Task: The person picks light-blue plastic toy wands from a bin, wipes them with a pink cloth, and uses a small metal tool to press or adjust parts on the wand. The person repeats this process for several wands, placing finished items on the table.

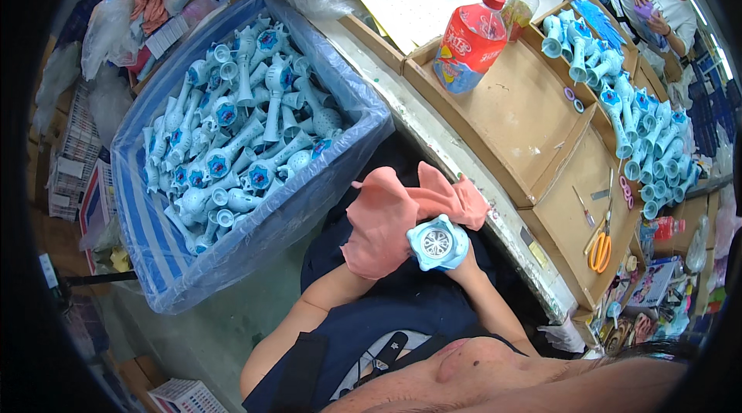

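Your head [533,382] crosses the lower edge, closest to the lens. Your right hand [466,266] has its fingers curled round the side of a light-blue toy [437,244], its round grille facing up above your lap. Your left hand [360,280] goes under a salmon cloth [379,220], so you cannot tell whether those fingers are open or closed. To your left, a blue-striped bin [143,216] lined with clear plastic is heaped with light-blue horns [247,123], many showing dark-blue flower shapes.

On your right is the desk [437,138], with cardboard trays on it. One tray [514,115] holds a red-capped bottle [468,46] in its corner and two small rings [578,106] near the opposite wall. The next tray [560,208] holds orange-handled scissors [600,253] and pink rings [626,195]. Beyond the trays lie more blue horns [657,134], piled together. Farther off, another person [661,7] holds something purple.
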A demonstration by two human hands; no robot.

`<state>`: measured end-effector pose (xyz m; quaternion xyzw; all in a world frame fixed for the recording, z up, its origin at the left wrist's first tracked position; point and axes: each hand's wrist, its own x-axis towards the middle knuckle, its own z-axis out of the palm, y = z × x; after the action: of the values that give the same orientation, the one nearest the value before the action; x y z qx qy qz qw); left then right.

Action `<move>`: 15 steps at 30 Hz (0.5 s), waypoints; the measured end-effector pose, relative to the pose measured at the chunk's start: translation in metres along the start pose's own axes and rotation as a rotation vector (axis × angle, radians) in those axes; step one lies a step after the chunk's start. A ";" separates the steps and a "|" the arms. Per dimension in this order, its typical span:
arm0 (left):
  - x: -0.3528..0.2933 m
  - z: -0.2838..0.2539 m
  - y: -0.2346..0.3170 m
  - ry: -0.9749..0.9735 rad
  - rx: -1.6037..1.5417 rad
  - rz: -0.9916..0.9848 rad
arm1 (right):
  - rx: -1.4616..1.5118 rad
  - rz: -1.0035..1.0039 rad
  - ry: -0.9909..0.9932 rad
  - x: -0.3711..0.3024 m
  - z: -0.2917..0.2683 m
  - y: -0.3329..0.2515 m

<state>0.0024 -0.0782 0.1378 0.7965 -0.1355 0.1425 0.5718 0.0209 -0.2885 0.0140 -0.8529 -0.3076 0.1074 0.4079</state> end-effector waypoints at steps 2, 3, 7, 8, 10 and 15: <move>-0.001 0.001 -0.001 0.031 0.211 0.113 | 0.101 0.017 -0.003 0.000 0.003 0.001; 0.000 0.004 -0.002 0.000 0.004 -0.022 | 0.143 0.030 -0.018 -0.001 0.004 0.001; 0.001 0.009 -0.006 -0.006 -0.386 -0.197 | 0.260 0.181 -0.059 -0.002 0.002 -0.001; 0.001 0.008 -0.006 -0.020 -0.277 -0.142 | 0.231 0.146 -0.072 -0.002 0.001 -0.001; 0.000 0.007 -0.007 -0.035 -0.152 -0.088 | 0.172 0.083 -0.094 -0.001 -0.001 0.000; 0.001 0.011 -0.014 -0.081 0.121 -0.082 | 0.227 0.075 -0.164 -0.007 -0.006 0.009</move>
<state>0.0089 -0.0847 0.1228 0.8396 -0.1168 0.0947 0.5219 0.0214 -0.3009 0.0105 -0.8006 -0.2939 0.2258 0.4709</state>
